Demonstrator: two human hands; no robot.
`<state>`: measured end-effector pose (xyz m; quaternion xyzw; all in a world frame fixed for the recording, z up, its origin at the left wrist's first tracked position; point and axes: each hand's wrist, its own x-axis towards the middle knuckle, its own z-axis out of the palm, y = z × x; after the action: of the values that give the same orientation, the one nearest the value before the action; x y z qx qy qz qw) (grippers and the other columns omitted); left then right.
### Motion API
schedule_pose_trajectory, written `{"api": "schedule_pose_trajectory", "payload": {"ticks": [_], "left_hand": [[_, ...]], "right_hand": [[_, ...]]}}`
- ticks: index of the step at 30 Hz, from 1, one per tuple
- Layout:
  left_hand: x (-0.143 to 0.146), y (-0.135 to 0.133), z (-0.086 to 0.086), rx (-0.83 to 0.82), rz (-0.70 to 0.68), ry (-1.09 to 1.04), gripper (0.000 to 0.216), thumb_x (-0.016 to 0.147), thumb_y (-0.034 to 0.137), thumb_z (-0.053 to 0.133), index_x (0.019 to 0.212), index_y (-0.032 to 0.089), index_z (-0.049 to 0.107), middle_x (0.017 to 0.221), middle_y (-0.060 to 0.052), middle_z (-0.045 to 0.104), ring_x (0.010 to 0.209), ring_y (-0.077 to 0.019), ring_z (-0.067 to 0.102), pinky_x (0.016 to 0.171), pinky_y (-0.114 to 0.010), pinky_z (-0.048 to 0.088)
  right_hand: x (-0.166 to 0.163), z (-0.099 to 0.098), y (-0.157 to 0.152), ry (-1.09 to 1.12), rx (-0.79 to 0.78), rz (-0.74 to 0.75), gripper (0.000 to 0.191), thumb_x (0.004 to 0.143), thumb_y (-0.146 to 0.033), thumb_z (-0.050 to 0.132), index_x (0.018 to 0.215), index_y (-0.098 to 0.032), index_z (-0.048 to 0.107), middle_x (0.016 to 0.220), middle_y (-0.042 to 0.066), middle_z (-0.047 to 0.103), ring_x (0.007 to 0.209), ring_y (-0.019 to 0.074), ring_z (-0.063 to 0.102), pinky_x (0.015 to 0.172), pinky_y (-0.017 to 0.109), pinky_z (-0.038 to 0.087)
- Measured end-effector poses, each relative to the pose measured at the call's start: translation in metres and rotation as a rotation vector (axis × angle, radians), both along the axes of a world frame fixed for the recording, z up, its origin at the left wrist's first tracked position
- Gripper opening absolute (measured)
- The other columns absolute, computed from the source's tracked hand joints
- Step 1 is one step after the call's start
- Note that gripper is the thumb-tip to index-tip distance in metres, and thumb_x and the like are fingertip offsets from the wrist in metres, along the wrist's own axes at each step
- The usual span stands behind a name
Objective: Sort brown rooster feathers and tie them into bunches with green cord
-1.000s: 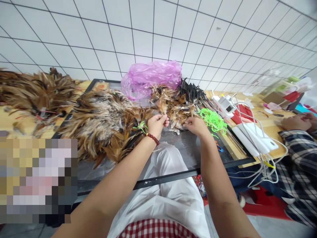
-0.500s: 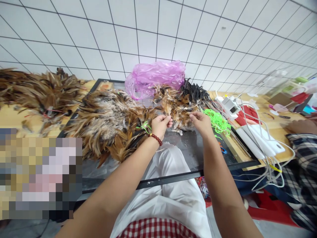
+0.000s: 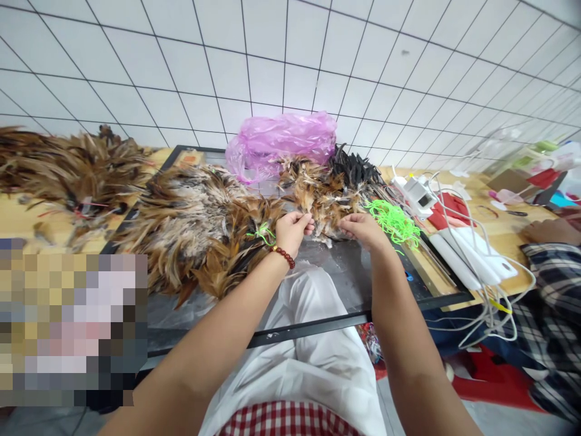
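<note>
My left hand (image 3: 292,233), with a red bead bracelet (image 3: 284,257) at its wrist, is closed in a pinch. Whatever sits between its fingertips is too small to make out. My right hand (image 3: 362,230) also pinches thumb to forefinger, at the near edge of a pile of loose brown feathers (image 3: 324,203); what it grips, if anything, does not show. Left of my left hand lies a large heap of brown and cream feathers (image 3: 186,218), with a bundle tied in green string (image 3: 262,232). Bright green strings (image 3: 394,223) lie in a tangle just beyond my right hand.
A pink plastic bag (image 3: 284,142) and black feathers (image 3: 356,168) are at the back, by the tiled wall. More brown feathers (image 3: 68,169) lie at far left. White power strips and cables (image 3: 474,260) occupy the right, near another person's plaid sleeve (image 3: 556,278). The black-framed board (image 3: 313,327) has a raised front edge.
My right hand has moved left, closer to my left hand and the feather pile, and its fingers have drawn together. My left hand keeps its pinch. The view has shifted slightly.
</note>
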<state>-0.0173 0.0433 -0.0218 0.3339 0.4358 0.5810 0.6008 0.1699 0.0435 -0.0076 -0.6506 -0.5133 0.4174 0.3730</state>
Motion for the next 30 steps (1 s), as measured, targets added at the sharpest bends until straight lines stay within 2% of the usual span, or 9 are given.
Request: {"api": "schedule_pose_trajectory", "payload": {"ticks": [4,6,9,16,23,30], "left_hand": [[-0.001,0.0,0.001,0.0,-0.006,-0.015,0.015,0.075,0.019,0.071,0.065,0.011,0.062,0.061,-0.001,0.065,0.049,-0.0062,0.057,0.05,-0.019,0.045],[-0.002,0.0,0.002,-0.002,-0.005,-0.029,0.015,0.075,0.018,0.07,0.066,0.011,0.062,0.06,-0.001,0.064,0.049,-0.0061,0.056,0.05,-0.019,0.046],[-0.003,-0.002,0.005,-0.012,-0.024,-0.053,0.014,0.076,0.018,0.071,0.067,0.01,0.062,0.061,-0.001,0.064,0.049,-0.0063,0.057,0.052,-0.019,0.047],[-0.005,-0.008,0.011,-0.107,-0.197,-0.135,0.013,0.078,0.016,0.071,0.07,0.009,0.062,0.063,-0.005,0.066,0.055,-0.0095,0.063,0.058,-0.021,0.052],[-0.003,-0.007,0.007,-0.082,-0.235,-0.106,0.01,0.075,0.014,0.072,0.069,0.007,0.066,0.064,-0.006,0.067,0.053,-0.0084,0.062,0.055,-0.02,0.051],[0.0,-0.009,0.009,-0.04,-0.231,0.026,0.012,0.074,0.008,0.069,0.063,0.008,0.067,0.055,-0.003,0.064,0.045,-0.0071,0.056,0.049,-0.019,0.048]], "right_hand": [[-0.011,0.009,-0.001,0.14,0.153,-0.046,0.019,0.057,-0.026,0.07,0.065,-0.018,0.055,0.06,-0.001,0.063,0.051,0.0086,0.051,0.05,0.021,0.037],[-0.019,0.01,-0.002,0.223,0.265,-0.045,0.021,0.059,-0.028,0.072,0.069,-0.018,0.057,0.064,0.0,0.065,0.055,0.0091,0.053,0.054,0.022,0.041],[-0.032,0.009,-0.004,0.311,0.356,0.035,0.025,0.064,-0.039,0.072,0.077,-0.019,0.062,0.072,-0.001,0.064,0.058,0.0091,0.051,0.058,0.023,0.043],[-0.046,-0.001,-0.004,0.188,0.417,0.271,0.031,0.072,-0.049,0.07,0.081,-0.021,0.06,0.08,0.001,0.062,0.077,0.0144,0.058,0.077,0.029,0.048],[-0.048,-0.006,-0.003,0.007,0.533,0.205,0.018,0.079,-0.036,0.059,0.082,-0.019,0.06,0.084,0.003,0.061,0.079,0.0154,0.057,0.078,0.03,0.047],[-0.048,-0.011,-0.001,0.057,0.433,0.206,0.021,0.076,-0.04,0.06,0.082,-0.02,0.059,0.081,0.001,0.06,0.071,0.0136,0.056,0.068,0.027,0.048]]}}
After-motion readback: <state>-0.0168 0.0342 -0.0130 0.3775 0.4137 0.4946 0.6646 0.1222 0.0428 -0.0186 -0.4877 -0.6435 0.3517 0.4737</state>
